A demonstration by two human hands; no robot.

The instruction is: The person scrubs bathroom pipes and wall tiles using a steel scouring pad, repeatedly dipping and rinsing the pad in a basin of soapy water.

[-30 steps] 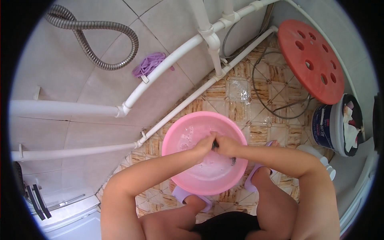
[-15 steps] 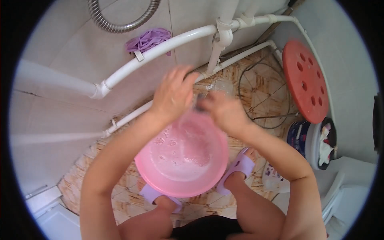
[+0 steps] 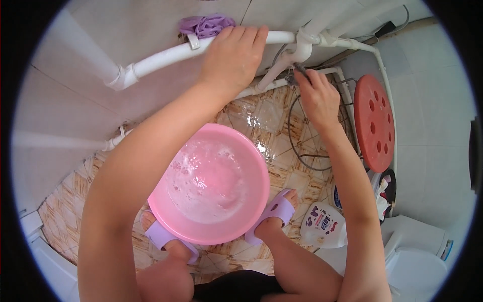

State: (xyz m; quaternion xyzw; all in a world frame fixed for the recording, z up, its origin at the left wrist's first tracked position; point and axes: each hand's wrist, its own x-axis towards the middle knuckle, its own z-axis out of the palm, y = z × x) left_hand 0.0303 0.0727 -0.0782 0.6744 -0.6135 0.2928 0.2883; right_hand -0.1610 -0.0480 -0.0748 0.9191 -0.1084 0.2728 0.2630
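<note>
My left hand (image 3: pixel 232 58) is on the curved white pipe (image 3: pixel 168 60), its fingers bent over the top and their tips hidden. In my right hand (image 3: pixel 320 95) is a small dark grey, wet-looking piece (image 3: pixel 301 73), pinched between thumb and fingers beside the white pipe joint; whether it is a cloth or a scrubber I cannot tell. Below my arms, between my feet, stands a pink basin (image 3: pixel 259 201) with foamy water in it. A crumpled purple cloth (image 3: pixel 207 24) lies at the pipe, left of my left hand.
A red round board with holes (image 3: pixel 375 123) leans at the right, beside a wire ring stand (image 3: pixel 306 163). A white bottle (image 3: pixel 323 226) and a bin (image 3: pixel 386 194) are near my right foot. The tiled floor (image 3: pixel 246 108) shines wet beyond the basin.
Both hands have moved away from above the basin and apart: the left up to the pipe, the right up and right with the grey piece. The view has shifted.
</note>
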